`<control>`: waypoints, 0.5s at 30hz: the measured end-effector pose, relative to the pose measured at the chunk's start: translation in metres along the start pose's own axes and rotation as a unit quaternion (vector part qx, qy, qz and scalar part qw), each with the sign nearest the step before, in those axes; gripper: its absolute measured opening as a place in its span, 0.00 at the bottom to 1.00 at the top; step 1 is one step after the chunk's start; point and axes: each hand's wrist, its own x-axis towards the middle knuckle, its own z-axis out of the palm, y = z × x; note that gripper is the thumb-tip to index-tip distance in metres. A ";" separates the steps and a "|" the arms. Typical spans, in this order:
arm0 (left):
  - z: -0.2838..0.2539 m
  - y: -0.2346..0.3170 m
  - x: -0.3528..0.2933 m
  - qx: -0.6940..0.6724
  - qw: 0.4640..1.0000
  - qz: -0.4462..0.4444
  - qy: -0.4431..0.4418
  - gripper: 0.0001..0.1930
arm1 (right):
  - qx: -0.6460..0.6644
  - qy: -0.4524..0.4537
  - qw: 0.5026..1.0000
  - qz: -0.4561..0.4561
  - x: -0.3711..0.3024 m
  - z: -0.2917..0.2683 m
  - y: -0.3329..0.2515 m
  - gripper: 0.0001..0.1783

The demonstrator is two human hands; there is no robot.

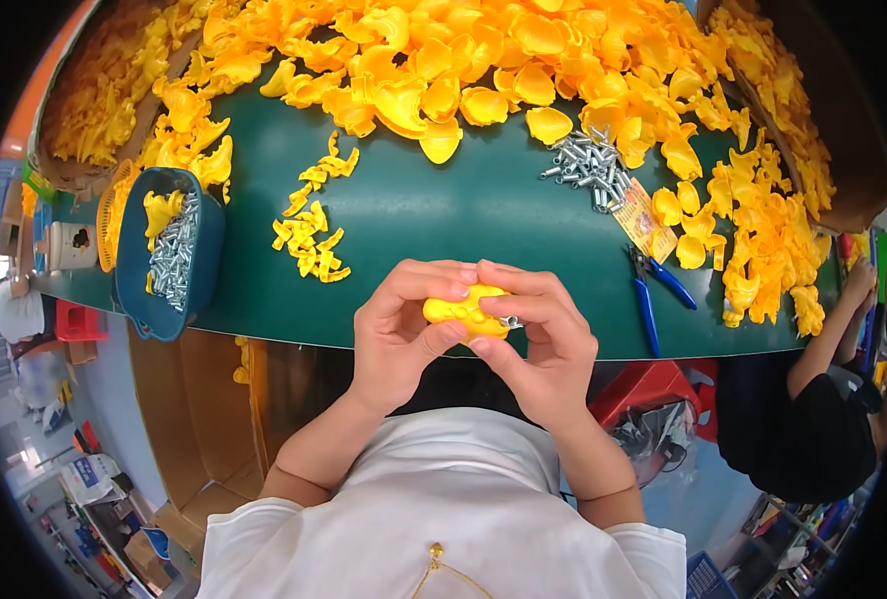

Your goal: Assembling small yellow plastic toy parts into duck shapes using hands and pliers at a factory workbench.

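Both my hands meet in front of me at the table's near edge, holding a rounded yellow plastic part (468,311). My left hand (395,324) grips its left end between thumb and fingers. My right hand (548,334) closes on the right end, where a small silvery metal piece (510,322), perhaps a spring, sticks out. To the right of my hands lie pliers (647,311) with blue handles, jaws pointing away from me. Beyond them is a pile of small silvery spring-like pieces (588,165), beside a printed card (645,218).
Heaps of yellow plastic shells (483,60) cover the far side of the green table (403,190). Small curved yellow pieces (308,240) lie left of centre. A dark blue basin (204,265) holds silvery metal pieces. Another person's arm (825,324) shows at the right.
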 end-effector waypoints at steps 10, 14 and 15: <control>-0.001 -0.002 0.001 0.146 0.985 0.087 -0.018 0.14 | 0.220 0.046 0.966 0.125 0.005 0.003 0.000 0.12; -0.003 -0.006 0.000 0.097 0.993 0.069 -0.005 0.14 | 0.158 0.025 0.984 0.076 0.003 0.000 0.006 0.10; -0.005 -0.007 0.000 0.118 0.990 0.075 -0.015 0.14 | 0.158 0.023 0.984 0.076 0.002 0.001 0.007 0.10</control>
